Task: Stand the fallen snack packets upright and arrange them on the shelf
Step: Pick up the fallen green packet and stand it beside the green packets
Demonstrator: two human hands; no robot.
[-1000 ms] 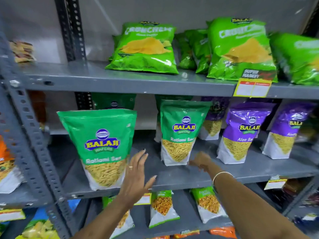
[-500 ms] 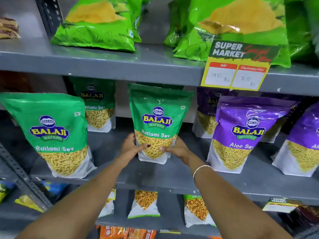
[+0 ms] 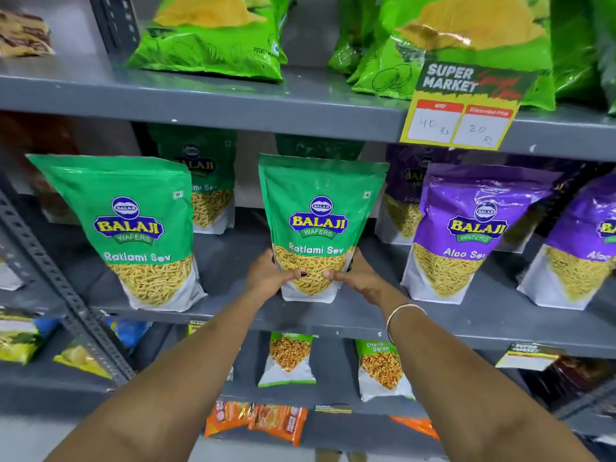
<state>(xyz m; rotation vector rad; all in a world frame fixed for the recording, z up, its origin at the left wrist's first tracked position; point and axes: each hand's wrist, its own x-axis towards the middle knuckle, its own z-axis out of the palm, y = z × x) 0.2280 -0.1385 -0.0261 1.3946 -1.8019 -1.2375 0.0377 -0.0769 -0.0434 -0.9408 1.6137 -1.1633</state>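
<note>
A green Ratlami Sev packet [image 3: 318,208] stands upright at the middle of the grey middle shelf [image 3: 366,315]. My left hand [image 3: 270,276] grips its lower left side and my right hand [image 3: 358,276] grips its lower right side, thumbs on the front. Another green Ratlami Sev packet [image 3: 133,228] stands upright to the left, near the shelf's front edge. A purple Aloo Sev packet [image 3: 466,235] stands to the right, with another purple packet [image 3: 580,248] beyond it. More green and purple packets stand behind in the back row.
Bright green chip bags [image 3: 213,31] lie on the upper shelf, where a yellow price tag [image 3: 460,108] hangs from the edge. Small snack packets [image 3: 288,358] stand on the lower shelf. A perforated grey upright [image 3: 63,295] runs down the left side.
Both hands have reached in and closed on the lower sides of the middle green packet. The view has moved closer to the shelf.
</note>
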